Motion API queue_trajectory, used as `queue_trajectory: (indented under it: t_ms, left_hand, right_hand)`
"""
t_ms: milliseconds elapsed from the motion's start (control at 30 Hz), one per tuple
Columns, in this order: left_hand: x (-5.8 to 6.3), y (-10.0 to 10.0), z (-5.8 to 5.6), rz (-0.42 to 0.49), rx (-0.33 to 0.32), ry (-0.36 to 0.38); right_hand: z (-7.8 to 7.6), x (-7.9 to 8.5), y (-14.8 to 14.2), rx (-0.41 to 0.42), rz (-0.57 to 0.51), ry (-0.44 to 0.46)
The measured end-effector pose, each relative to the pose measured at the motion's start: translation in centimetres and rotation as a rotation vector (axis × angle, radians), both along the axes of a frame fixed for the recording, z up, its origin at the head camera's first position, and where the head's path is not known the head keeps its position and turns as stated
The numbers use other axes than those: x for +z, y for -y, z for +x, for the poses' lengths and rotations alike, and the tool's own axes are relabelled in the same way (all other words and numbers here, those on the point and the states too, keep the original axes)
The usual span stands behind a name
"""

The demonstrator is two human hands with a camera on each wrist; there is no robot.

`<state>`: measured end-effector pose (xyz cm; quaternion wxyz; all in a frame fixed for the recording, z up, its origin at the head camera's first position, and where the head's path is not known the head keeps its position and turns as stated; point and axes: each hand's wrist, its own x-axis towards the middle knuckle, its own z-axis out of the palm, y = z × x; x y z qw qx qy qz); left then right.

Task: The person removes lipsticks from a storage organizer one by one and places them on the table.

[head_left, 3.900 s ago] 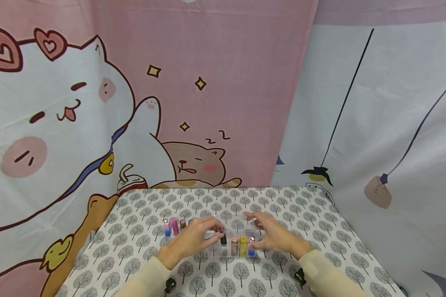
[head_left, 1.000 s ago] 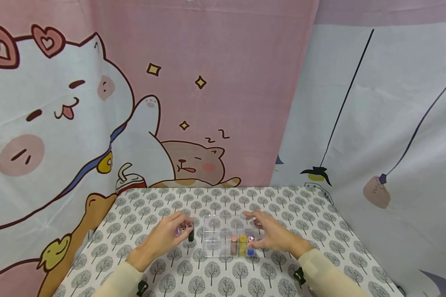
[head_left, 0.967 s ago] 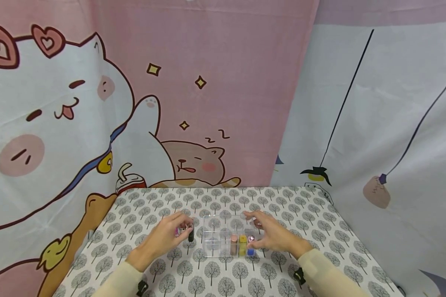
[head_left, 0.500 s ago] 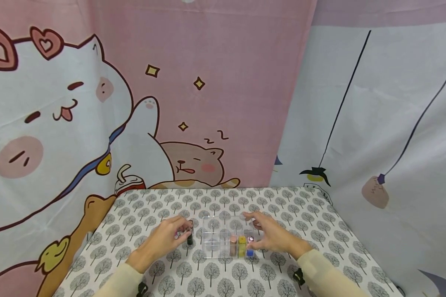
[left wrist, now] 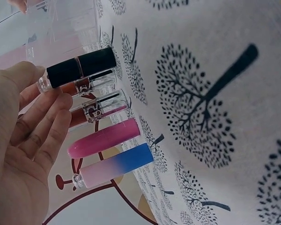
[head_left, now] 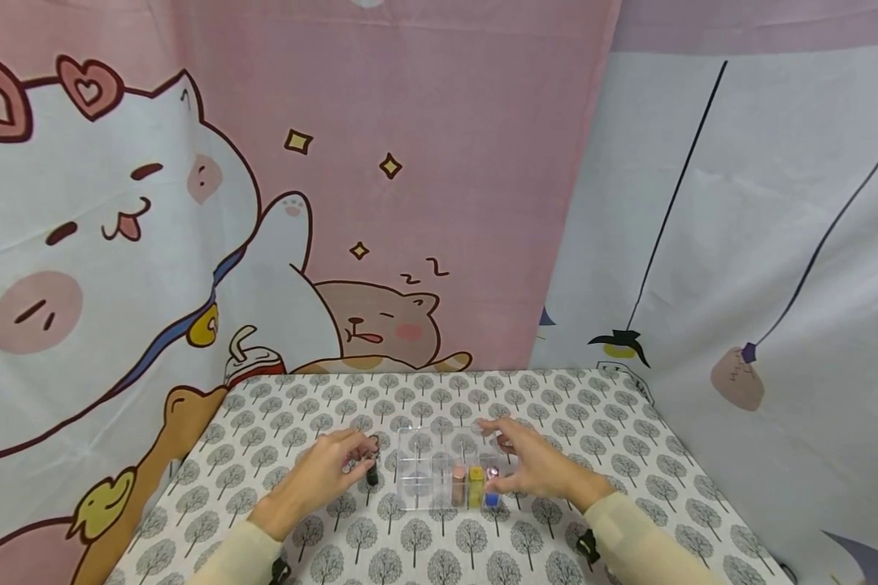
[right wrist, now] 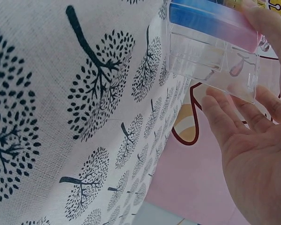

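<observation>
My left hand [head_left: 329,467] pinches the clear top end of a black lipstick tube [left wrist: 82,68] between thumb and fingers. The tube stands upright on the cloth, left of a clear compartment organizer [head_left: 417,467]. Beside it in the left wrist view are two lip gloss tubes with clear sections [left wrist: 103,105], a magenta tube [left wrist: 105,138] and a pink-and-blue tube [left wrist: 117,166], in a row. My right hand [head_left: 537,463] holds the organizer's right side, thumb in front and fingers behind. In its front row stand a rose-coloured tube [head_left: 458,485], a yellow tube [head_left: 475,487] and another pink-and-blue tube [right wrist: 215,21].
A white cloth with tree prints [head_left: 439,561] covers the table. Behind it hangs a pink cartoon curtain [head_left: 468,203], with a pale curtain [head_left: 702,244] at the right.
The left hand has carried the black lipstick tube out of the organizer and leftward to the row of tubes, then slightly lower. The right hand stays at the organizer.
</observation>
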<state>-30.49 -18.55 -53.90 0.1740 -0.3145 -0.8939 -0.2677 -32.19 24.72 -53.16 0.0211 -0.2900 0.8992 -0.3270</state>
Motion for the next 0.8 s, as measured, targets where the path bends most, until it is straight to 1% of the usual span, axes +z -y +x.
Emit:
queue_trajectory:
  t_ms: [100,133,233,333,367,533,700,800]
  left_hand:
    - [-0.5,0.3,-0.3,0.034,-0.042,-0.037]
    - [-1.4,0.6,-1.0,0.051,-0.079,-0.064]
    - [-1.5,0.7,-1.1,0.066,-0.098,-0.076]
    - [-1.2,0.6,-0.9,0.058,-0.077,-0.042]
    - [-0.3,0.2,-0.1,0.045,-0.041,-0.012]
    - [0.4,-0.2,0.4,0.003,0.014,0.057]
    - [0.5,-0.2,0.4,-0.004,0.027,0.065]
    - [0.6,-0.1,0.3,0.01,0.017,0.062]
  right_hand:
    - [0.0,0.1,0.0,0.003,-0.002,0.002]
    - [0.1,0.1,0.0,0.005,-0.002,0.004]
    - [0.1,0.1,0.0,0.011,-0.006,0.007]
    - [0.1,0.1,0.0,0.019,-0.009,0.008]
    - [0.0,0.1,0.0,0.021,-0.008,0.005]
    - [0.0,0.1,0.0,0.027,-0.01,0.002]
    - [0.2,0.2,0.0,0.025,-0.008,-0.001]
    - [0.3,0.3,0.0,0.024,-0.001,-0.007]
